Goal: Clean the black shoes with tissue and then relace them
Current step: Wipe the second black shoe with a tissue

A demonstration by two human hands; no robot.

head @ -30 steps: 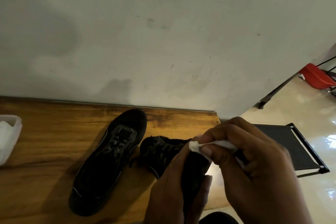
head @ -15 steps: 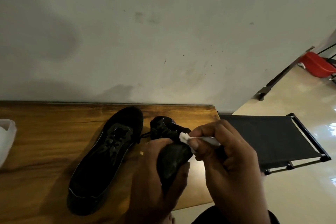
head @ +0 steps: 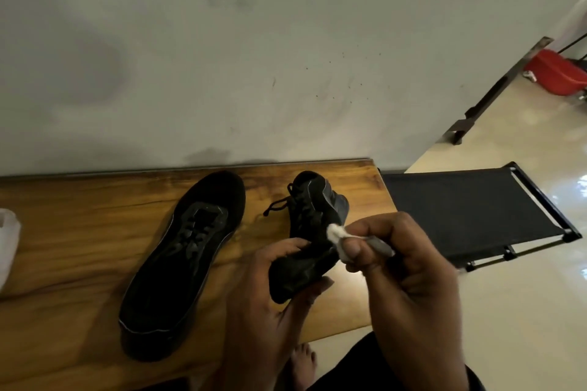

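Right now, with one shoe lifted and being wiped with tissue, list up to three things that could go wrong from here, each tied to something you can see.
1. The left hand grips the held shoe by one end only, near the edge of the table; it might slip onto the bare foot below.
2. The right hand pinches a small wad of tissue; it may shred and leave white bits.
3. The loose lace dangles and could snag.

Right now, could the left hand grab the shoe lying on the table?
Probably, once free: the left hand grips the held shoe now. The flat shoe lies close beside it on the table, nothing between.
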